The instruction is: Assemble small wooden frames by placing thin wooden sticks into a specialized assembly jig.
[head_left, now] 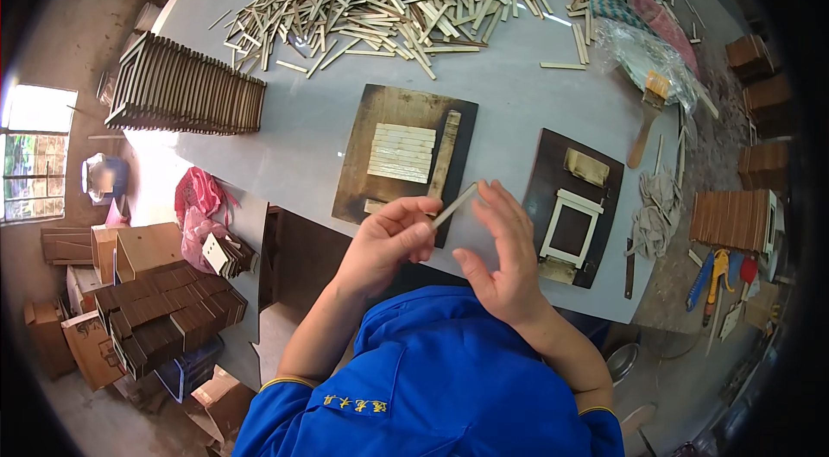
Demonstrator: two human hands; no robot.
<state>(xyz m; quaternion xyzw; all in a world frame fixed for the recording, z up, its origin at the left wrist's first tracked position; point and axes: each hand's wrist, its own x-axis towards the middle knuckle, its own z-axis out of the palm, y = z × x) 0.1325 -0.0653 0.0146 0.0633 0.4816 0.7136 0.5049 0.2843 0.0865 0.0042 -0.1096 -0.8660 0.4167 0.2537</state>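
A thin pale wooden strip (454, 205) slants up to the right from my left hand (389, 237), pinched between thumb and fingers. My right hand (505, 254) has its fingers stretched and thumb apart, with fingertips close by the strip's far end; whether they touch it I cannot tell. Beyond my left hand, a brown board (352, 168) carries a block of pale strips (401, 153) laid side by side, with a wooden bar (446, 155) along its right side. Right of my right hand, a dark board (535, 198) bears a small pale rectangular frame (553, 222) and a wooden block (586, 167).
Loose strips (414, 4) are heaped along the table's far side. A row of stacked frames (190, 88) stands far left. At right lie a brush (648, 116), plastic wrap (643, 51), a crumpled cloth (656, 211) and a narrow blade-like tool (629, 271). Brown stacked pieces (173, 310) sit lower left.
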